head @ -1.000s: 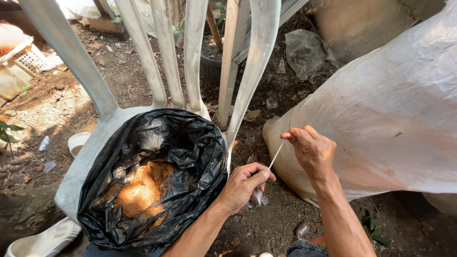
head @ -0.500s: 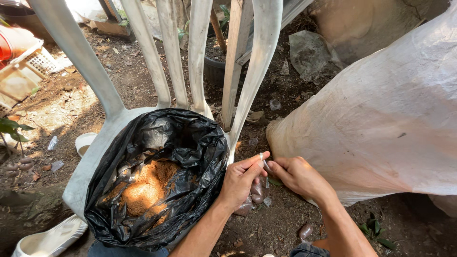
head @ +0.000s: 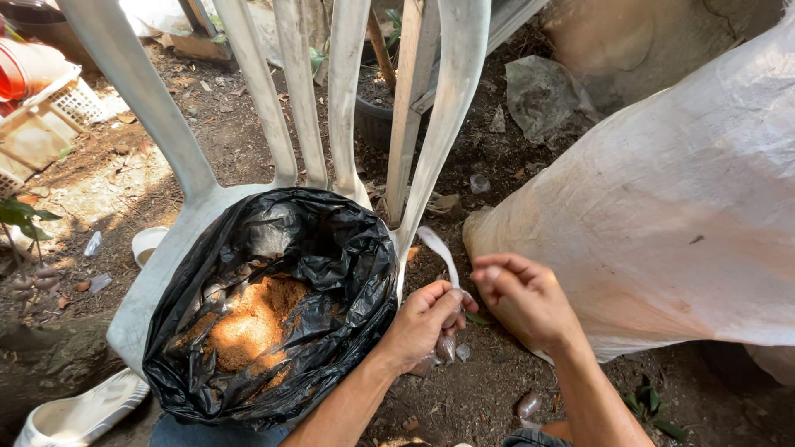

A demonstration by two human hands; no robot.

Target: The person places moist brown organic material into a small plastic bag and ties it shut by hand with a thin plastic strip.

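Note:
A black plastic bag (head: 331, 273) sits open on the seat of a white plastic chair (head: 166, 248), with orange-brown sawdust-like material (head: 248, 319) inside. My left hand (head: 426, 323) is just right of the bag's rim, fingers closed around a small clear plastic bag (head: 443, 348) and the base of a thin white strip (head: 439, 252) that sticks upward. My right hand (head: 522, 298) is beside it, fingers curled close to the strip's base; whether it touches the strip I cannot tell.
A large white woven sack (head: 662, 207) lies on the dirt at the right. Behind the chair are a dark pot (head: 377, 124) and wooden slats. A white crate (head: 50, 116) stands far left. A white shoe (head: 74, 414) lies bottom left.
My right hand, which held the strip's end stretched up and to the right, has come down beside my left hand. The strip now stands free above my left fist.

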